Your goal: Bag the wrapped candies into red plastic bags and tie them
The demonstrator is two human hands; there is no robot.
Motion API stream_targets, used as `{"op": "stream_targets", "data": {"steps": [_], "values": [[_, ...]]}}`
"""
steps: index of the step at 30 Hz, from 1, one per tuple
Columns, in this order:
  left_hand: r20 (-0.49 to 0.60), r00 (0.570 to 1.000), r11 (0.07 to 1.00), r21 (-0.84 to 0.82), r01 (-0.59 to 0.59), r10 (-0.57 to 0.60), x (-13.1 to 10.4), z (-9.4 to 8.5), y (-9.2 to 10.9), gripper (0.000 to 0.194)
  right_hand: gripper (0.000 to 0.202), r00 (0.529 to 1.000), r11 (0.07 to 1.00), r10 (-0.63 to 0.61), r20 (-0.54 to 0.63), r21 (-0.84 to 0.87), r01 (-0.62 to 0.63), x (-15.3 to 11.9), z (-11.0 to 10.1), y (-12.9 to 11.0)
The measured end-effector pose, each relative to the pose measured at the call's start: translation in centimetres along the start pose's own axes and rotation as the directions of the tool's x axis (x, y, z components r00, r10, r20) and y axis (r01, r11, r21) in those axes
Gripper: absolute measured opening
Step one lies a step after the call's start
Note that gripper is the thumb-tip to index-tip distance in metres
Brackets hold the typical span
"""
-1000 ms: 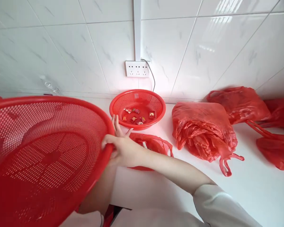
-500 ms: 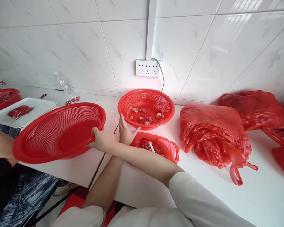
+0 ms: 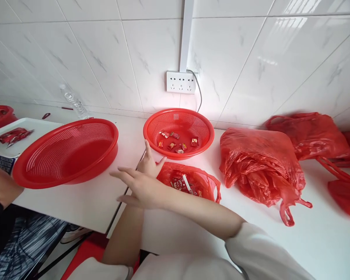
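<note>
A large empty red mesh basket point(image 3: 67, 151) rests on the white table point(image 3: 84, 198) at the left. My right hand point(image 3: 140, 188) hovers just right of it, fingers spread, holding nothing. My left hand point(image 3: 151, 163) lies behind it with fingers apart, touching the table between a smaller red basket point(image 3: 205, 134) and a small red plastic bag point(image 3: 204, 182). The smaller basket holds several wrapped candies point(image 3: 175, 143). The small bag lies open with printed packets inside.
Another person's hand point(image 3: 0, 188) is at the big basket's left rim. A white tray point(image 3: 37, 130) with red packets and a plastic bottle point(image 3: 74, 104) lie far left. Stuffed red bags point(image 3: 259, 163) fill the right. A wall socket point(image 3: 181, 81) has a cable.
The big basket went from raised near my face down onto the table at the left. My right hand let go of its rim and opened. My left hand stayed by the small basket.
</note>
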State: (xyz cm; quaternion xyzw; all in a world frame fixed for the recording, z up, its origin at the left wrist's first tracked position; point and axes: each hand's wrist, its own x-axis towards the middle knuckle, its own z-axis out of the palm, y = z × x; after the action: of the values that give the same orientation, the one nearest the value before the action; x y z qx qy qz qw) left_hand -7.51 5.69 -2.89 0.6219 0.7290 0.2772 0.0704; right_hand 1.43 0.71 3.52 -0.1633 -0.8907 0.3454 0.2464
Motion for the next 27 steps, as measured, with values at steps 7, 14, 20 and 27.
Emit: {"op": "stream_targets", "data": {"steps": [7,14,20,27], "values": [[0.303,0.940,0.986,0.094,0.136,-0.158,-3.3,-6.2,-2.2,0.057,0.050,0.842,0.774,0.419,-0.340,-0.351,-0.527,-16.3,-6.2,-0.1],[0.341,0.928,0.983,-0.047,0.177,-0.151,-5.7,-6.6,-3.0,0.036,0.041,0.619,0.579,0.761,-0.194,-0.227,-0.783,-23.9,-8.5,0.6],[0.205,0.973,0.938,-0.302,0.170,-0.110,-4.9,-9.3,0.0,0.028,0.030,0.741,0.754,0.626,-0.241,-0.057,-0.655,-23.7,-10.8,1.3],[-0.042,0.994,0.656,-0.748,-0.099,0.102,-1.5,-14.1,6.1,0.019,0.022,0.710,0.911,0.259,-0.655,-0.080,-0.406,-22.0,-17.8,-3.0]]}}
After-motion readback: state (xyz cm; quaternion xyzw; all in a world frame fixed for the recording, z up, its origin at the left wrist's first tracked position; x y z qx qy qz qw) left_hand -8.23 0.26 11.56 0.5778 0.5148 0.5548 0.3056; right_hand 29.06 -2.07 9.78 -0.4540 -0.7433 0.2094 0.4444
